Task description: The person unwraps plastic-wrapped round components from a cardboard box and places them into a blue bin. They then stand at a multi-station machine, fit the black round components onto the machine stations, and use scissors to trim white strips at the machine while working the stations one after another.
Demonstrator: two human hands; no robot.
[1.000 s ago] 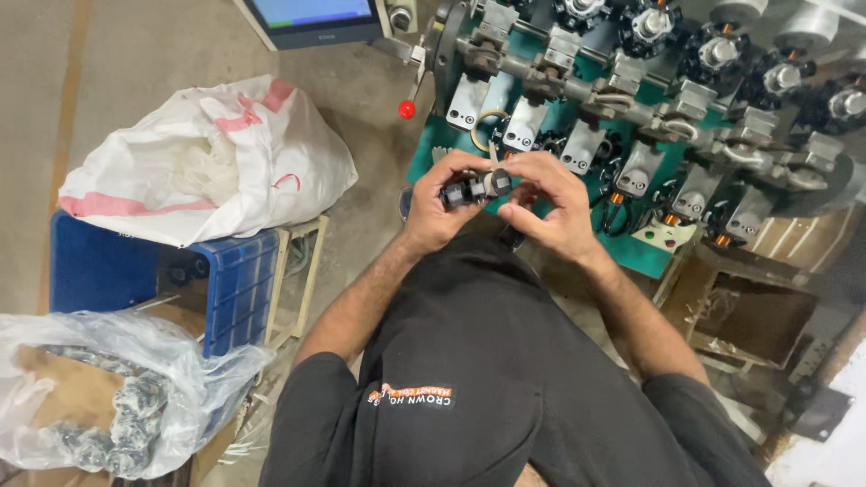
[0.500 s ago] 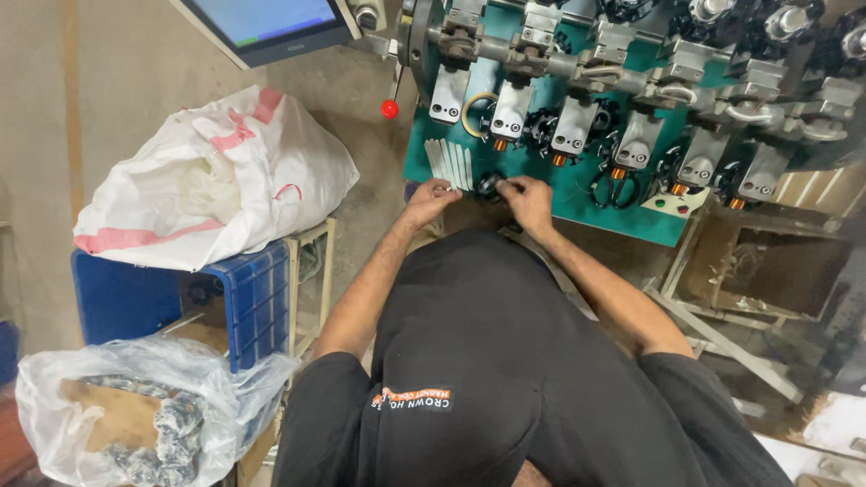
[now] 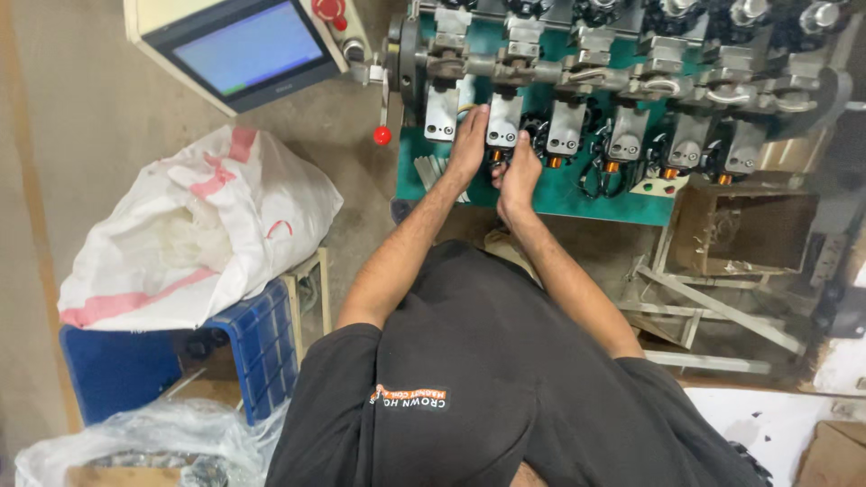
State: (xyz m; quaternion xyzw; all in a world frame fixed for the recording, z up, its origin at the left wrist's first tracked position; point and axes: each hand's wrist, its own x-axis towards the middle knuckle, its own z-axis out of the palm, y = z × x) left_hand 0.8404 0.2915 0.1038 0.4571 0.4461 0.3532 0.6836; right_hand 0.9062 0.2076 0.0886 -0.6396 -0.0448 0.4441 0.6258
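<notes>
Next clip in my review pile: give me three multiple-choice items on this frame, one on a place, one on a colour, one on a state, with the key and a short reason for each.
1. Where are the left hand and the right hand?
A. In the white sack
B. At the second grey block from the left on the green machine panel
C. On the touchscreen

2. What colour is the crate under the white sack?
A. Blue
B. Yellow
C. Black

3. What state is the touchscreen in?
A. Dark and switched off
B. Covered by a cloth
C. Lit, showing a pale blue display

Key: 1 B, both hands reach up to the grey block on the green machine panel. 2 A, its ribbed wall is blue. 3 C, the display glows pale blue.
</notes>
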